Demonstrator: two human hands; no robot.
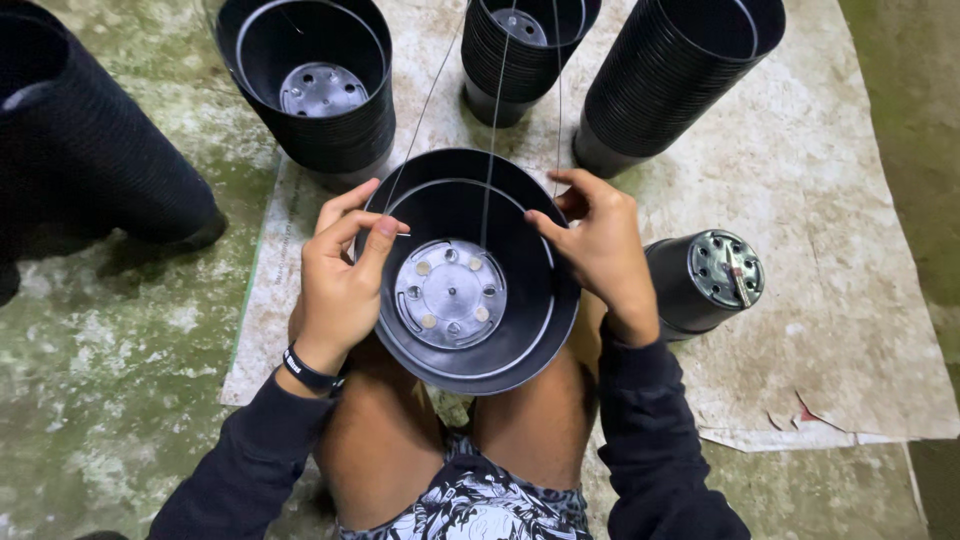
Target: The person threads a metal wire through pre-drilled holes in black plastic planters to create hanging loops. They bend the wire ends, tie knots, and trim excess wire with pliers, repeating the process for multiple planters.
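Observation:
A black plastic flower pot (470, 345) rests between my knees, mouth up, its pale holed base showing inside. My left hand (340, 270) grips the pot's left rim, thumb and forefinger pinched over the edge. My right hand (598, 240) holds the right rim, fingers curled at a thin wire (493, 130). Three thin hanger wires rise from the pot's rim toward the top of the view.
Tall stacks of black pots stand around: one at far left (90, 150), one at back left (320, 90), one at back middle (520, 50), one at back right (670, 80). A single pot (705, 280) lies on its side to the right. Worn cardboard (830, 250) covers the mossy concrete floor.

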